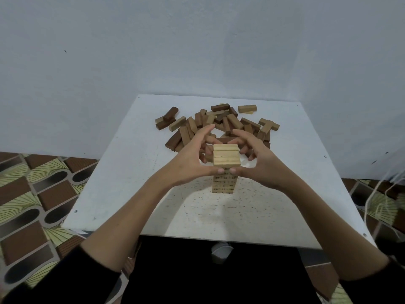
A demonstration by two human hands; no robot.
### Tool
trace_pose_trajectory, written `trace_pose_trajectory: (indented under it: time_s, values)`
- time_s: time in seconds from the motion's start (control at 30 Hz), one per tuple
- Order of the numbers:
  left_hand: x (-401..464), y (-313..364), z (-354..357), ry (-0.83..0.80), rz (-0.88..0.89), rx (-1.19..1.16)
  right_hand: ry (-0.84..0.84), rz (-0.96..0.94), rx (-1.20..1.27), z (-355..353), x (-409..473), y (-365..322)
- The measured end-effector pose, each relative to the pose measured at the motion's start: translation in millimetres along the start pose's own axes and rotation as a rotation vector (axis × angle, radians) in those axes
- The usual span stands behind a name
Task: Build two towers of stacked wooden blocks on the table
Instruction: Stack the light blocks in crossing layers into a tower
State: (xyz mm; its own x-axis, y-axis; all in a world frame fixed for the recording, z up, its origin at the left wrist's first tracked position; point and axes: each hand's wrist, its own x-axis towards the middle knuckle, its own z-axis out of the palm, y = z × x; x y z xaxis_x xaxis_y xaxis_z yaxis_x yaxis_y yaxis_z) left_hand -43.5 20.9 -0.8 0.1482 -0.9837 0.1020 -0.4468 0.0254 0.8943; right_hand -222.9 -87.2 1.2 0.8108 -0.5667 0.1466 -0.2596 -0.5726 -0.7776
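Tower: I see one stack of pale wooden blocks point(225, 167) standing upright at the middle of the desk, its top layer made of three blocks laid side by side.
Left hand: my left hand point(192, 159) cups the tower's upper part from 9 o'clock, fingers curved around the far side and thumb tip at the near face; it looks to be holding the top layers, though I cannot tell how firmly.
Right hand: my right hand point(258, 161) mirrors it from 3 o'clock, fingers curled behind the stack and thumb tip just beside the left thumb at the front.
Loose pile: a scattered heap of blocks point(219, 123), dark brown and light tan mixed, lies at 12 o'clock from the tower, near the far edge of the desk; some lie on top of others.
Desk: the white desk point(131, 194) is speckled with small dark marks around the tower's base.
Floor: patterned tiles point(32, 194) in brown, green and black show at 9 o'clock and 3 o'clock of the desk.
Wall: a pale blue-grey wall point(197, 40) rises behind the desk at 12 o'clock.
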Motion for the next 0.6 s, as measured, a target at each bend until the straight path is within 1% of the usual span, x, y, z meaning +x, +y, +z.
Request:
trace_pose_trajectory:
  time_s: [0.4,0.6]
  values:
    - [1.0,-5.7,2.3,0.033,-0.004,-0.021,0.009,0.006,-0.023,1.6,-2.7,1.0]
    - [2.1,-8.2,2.1,0.024,-0.003,-0.010,0.013,0.019,-0.023,1.9,-4.7,-0.9]
